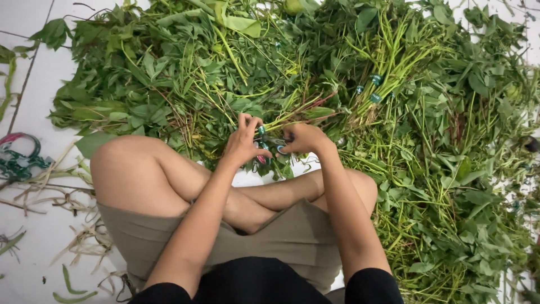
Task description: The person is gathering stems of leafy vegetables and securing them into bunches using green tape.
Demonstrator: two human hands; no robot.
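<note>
White floor tiles [34,84] under heaped leafy greens [439,169] — left hand [243,143] and right hand [301,138] pinch one banded stem bundle [281,121] between them.

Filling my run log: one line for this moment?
left hand: grips stems | right hand: grips scissors | leafy greens on floor

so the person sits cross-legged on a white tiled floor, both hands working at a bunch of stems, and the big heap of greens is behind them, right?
Not quite: the heap of leafy greens lies in front of the person, not behind. The head view shows it spread beyond the knees, with the left hand and right hand at a bunch of stems on the white tiled floor.
</note>
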